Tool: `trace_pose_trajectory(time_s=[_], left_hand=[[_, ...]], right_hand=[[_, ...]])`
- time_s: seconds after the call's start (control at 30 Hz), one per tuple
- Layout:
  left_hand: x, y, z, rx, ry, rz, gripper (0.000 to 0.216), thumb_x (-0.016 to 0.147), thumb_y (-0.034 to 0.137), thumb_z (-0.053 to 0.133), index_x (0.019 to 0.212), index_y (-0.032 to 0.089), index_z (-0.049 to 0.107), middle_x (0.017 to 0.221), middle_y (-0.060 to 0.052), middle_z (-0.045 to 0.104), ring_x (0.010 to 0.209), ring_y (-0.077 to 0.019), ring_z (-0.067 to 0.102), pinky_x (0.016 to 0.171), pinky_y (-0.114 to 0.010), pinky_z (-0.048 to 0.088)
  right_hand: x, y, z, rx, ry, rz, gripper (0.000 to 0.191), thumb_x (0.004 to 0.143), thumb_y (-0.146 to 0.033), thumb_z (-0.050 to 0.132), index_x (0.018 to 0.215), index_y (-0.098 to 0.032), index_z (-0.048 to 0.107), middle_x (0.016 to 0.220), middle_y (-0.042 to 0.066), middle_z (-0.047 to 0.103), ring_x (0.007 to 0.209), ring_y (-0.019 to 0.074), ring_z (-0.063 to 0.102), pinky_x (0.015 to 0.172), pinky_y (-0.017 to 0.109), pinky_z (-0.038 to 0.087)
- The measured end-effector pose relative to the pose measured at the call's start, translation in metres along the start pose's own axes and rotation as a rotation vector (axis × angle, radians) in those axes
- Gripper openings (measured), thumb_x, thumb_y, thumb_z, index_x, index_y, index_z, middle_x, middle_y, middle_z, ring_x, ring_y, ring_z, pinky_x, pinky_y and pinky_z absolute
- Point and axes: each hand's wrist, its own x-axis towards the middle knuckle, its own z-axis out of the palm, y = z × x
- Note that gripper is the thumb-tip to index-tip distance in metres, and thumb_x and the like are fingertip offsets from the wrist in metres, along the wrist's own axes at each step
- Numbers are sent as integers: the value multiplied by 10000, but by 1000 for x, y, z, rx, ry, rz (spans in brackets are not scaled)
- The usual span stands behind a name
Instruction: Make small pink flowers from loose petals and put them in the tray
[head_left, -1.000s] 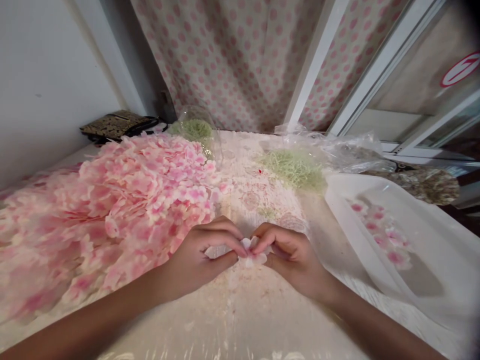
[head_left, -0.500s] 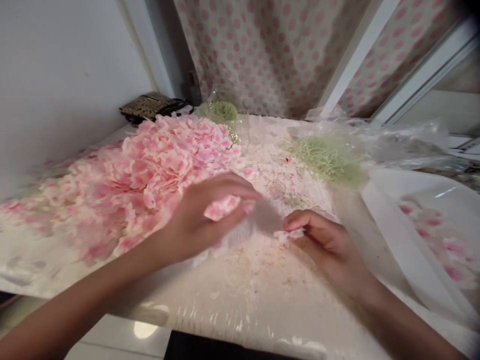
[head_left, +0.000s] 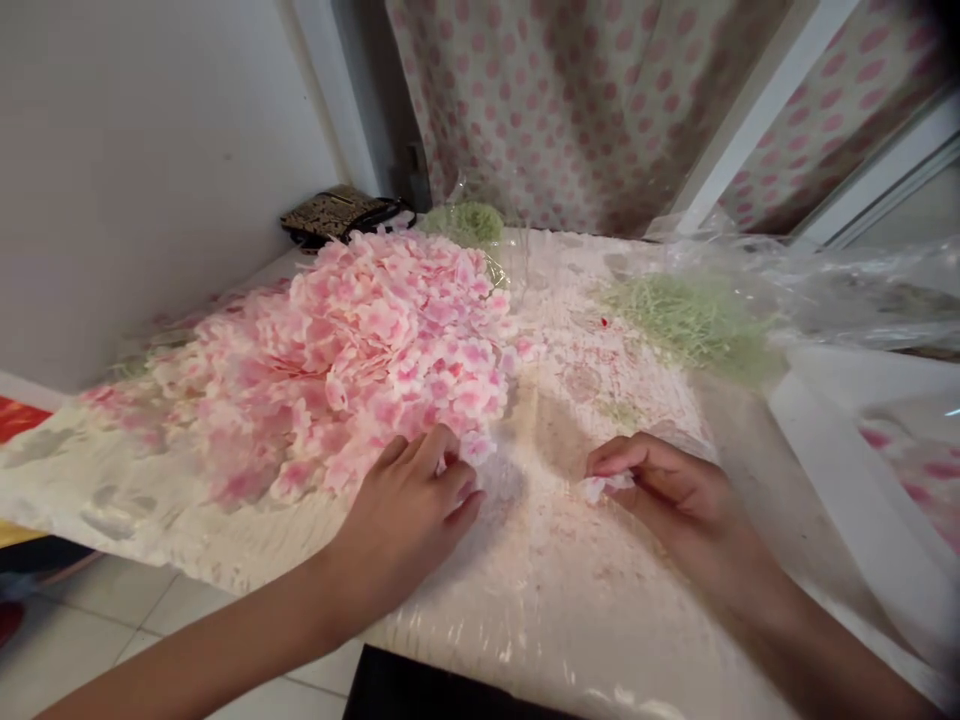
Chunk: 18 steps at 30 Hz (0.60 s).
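Observation:
A large heap of pink fabric petals (head_left: 352, 360) covers the left half of the plastic-covered table (head_left: 555, 600). My left hand (head_left: 409, 515) rests palm down at the heap's near edge, its fingertips pinching at a pale petal (head_left: 474, 447) on the pile. My right hand (head_left: 664, 490) sits a little to the right, fingers curled, pinching a small white-pink petal (head_left: 604, 486) just above the table.
A mound of pale green stems (head_left: 694, 320) lies at the back right beside clear plastic bags (head_left: 847, 290). A dark patterned pouch (head_left: 337, 212) sits in the back left corner by the wall. A polka-dot curtain (head_left: 570, 110) hangs behind. A white tray edge (head_left: 840, 470) lies right.
My hands have come apart. The left one moved left and down to the petal heap's edge; the right one kept its petal. The view shifted left.

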Motion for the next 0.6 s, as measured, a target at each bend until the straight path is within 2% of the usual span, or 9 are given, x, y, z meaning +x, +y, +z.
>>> trace_pose_trajectory(time_s=[0.1,0.23,0.33,0.43,0.53,0.6], left_hand=[[9,2,-10,-333,-48,-65,198,863,203,479,771,172,651,863,-37,555,674,-107,524,631,-256,421],[23,6,-23,-713,-99,-122,210,867,263,503,741,164,638,708,4,574,623,-80,507,567,-195,383],[35,13,-22,-858,-162,-199,268,853,296,509,670,130,613,575,21,525,545,-72,465,524,-193,352],[46,19,-16,-969,-221,-248,297,841,327,508,651,118,597,529,28,503,509,-70,445,491,-191,324],[56,25,-10,-1003,-204,-254,323,839,357,511,628,121,577,527,27,511,507,-72,453,498,-196,330],[59,27,-7,-989,-203,-239,352,848,367,499,598,126,555,517,26,505,503,-75,452,503,-202,338]], right_hand=[[0,-1,0,42,-13,-18,35,818,-222,581,804,-244,604,840,12,619,777,127,595,631,223,469],[-1,-7,-2,153,-118,-156,57,832,-212,588,803,-251,619,865,3,606,845,123,586,745,246,465],[-3,-13,-4,199,-218,-260,57,838,-229,593,815,-256,637,916,6,620,949,144,576,879,305,435],[-4,-18,-5,198,-306,-284,92,856,-235,566,813,-240,646,958,20,653,1070,173,550,966,357,388],[-6,-18,-3,202,-359,-247,121,870,-193,533,834,-223,644,1037,33,647,1089,175,552,949,353,405],[-6,-16,-1,215,-340,-207,138,865,-144,524,850,-220,637,1046,32,644,1049,161,579,915,329,426]])
